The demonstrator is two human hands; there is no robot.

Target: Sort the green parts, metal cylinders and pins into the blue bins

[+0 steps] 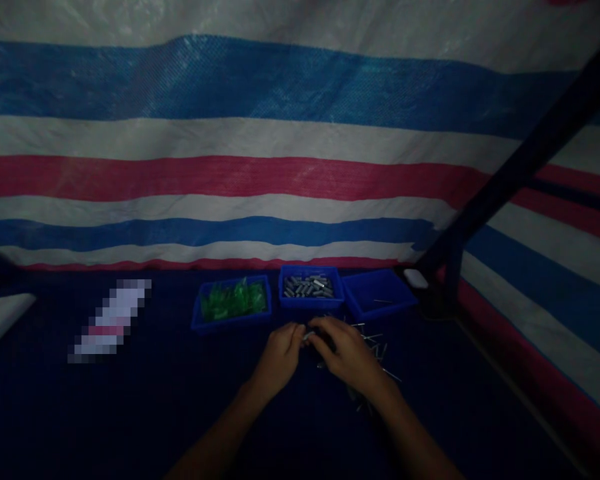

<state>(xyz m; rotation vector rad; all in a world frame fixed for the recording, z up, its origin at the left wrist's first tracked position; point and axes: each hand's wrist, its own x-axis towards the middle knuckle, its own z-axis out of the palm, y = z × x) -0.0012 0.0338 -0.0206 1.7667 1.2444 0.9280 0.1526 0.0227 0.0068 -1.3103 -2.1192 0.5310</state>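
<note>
My left hand [283, 353] and my right hand [345, 350] meet over the dark blue table, fingertips almost touching. Between them is a small light metal piece [308, 335], mostly covered by the fingers; its exact kind does not show. The left fingers are pinched together at it, and the right thumb and forefinger close on it from the other side. Thin metal rods [392, 375] lie loose beside and under my right hand. Just beyond the hands, a blue bin [310, 303] holds many short metal cylinders [307, 288].
Left of the middle bin is a blue bin [230, 325] with green plastic pieces [235, 300]. On the right, a tilted blue bin [380, 310] has a thin rod inside. A white object [415, 279] lies behind it. Striped sheeting [230, 180] and a dark frame post [520, 160] enclose the table.
</note>
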